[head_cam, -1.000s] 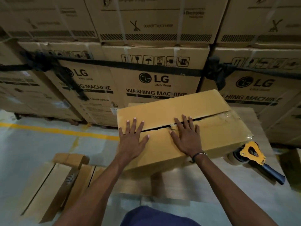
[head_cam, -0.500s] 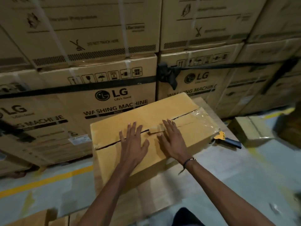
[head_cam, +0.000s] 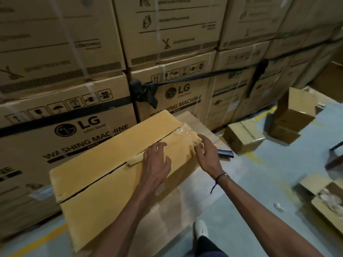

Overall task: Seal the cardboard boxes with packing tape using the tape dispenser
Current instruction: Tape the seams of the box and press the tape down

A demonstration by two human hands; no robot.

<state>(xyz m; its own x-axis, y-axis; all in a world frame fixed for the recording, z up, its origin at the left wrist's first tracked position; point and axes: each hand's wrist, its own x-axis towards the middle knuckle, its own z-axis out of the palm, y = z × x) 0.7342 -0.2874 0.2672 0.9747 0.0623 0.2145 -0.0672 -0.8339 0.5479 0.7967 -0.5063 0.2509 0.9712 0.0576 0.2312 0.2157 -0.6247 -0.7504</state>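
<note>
The left hand (head_cam: 155,161) rests on the cardboard box (head_cam: 104,175) with fingers loosely bent, beside its seam. The right hand (head_cam: 205,155), flat on the flaps a moment ago, has slid to the box's right end, fingers half curled over crinkled tape (head_cam: 185,133); the tape dispenser (head_cam: 225,153) handle pokes out just beyond it.

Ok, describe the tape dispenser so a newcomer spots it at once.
Start at the wall of washing machine cartons, then drop to the yellow-brown box both hands rest on. Just past its right end, beyond the right hand, a dark handle pokes out: that is the tape dispenser, the only non-cardboard item there.
</note>
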